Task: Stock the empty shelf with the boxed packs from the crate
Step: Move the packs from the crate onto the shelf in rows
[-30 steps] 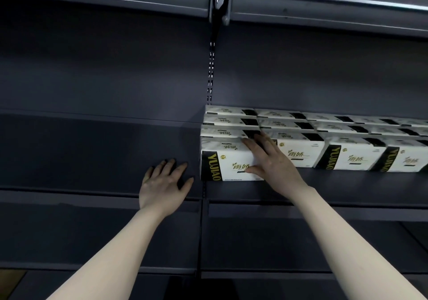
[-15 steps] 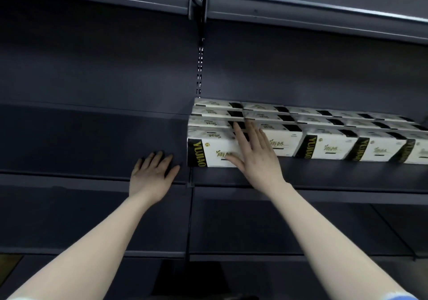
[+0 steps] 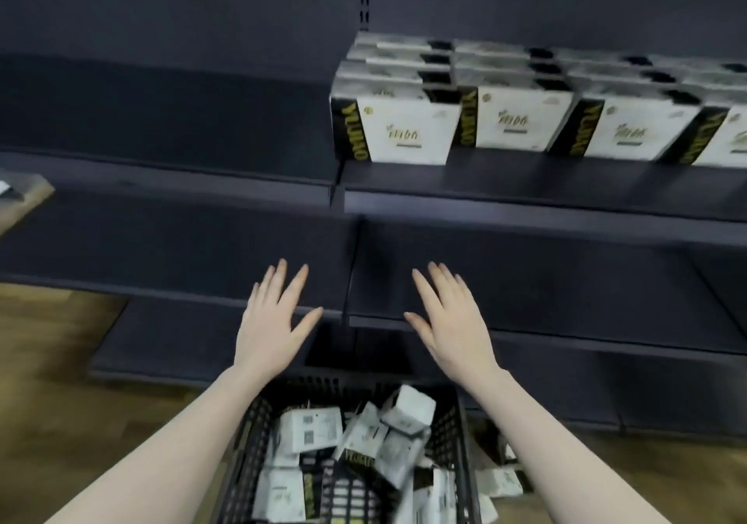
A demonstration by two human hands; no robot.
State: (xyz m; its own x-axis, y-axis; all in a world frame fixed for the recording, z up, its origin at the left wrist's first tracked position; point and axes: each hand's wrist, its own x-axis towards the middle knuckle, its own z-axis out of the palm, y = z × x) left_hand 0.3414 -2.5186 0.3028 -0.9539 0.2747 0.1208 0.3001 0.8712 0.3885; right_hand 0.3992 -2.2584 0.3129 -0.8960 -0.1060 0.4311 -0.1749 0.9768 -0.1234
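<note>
Both hands were empty with fingers spread, the left hand (image 3: 271, 323) and right hand (image 3: 452, 321) above the crate (image 3: 458, 434) of packs (image 3: 311, 434). Stocked boxes (image 3: 404, 131) sat beyond the right hand. Apparently between loads; next, reach down for another pack.

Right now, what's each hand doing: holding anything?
Left hand: open, fingers spread, holding nothing.
Right hand: open, fingers straight, holding nothing.
</note>
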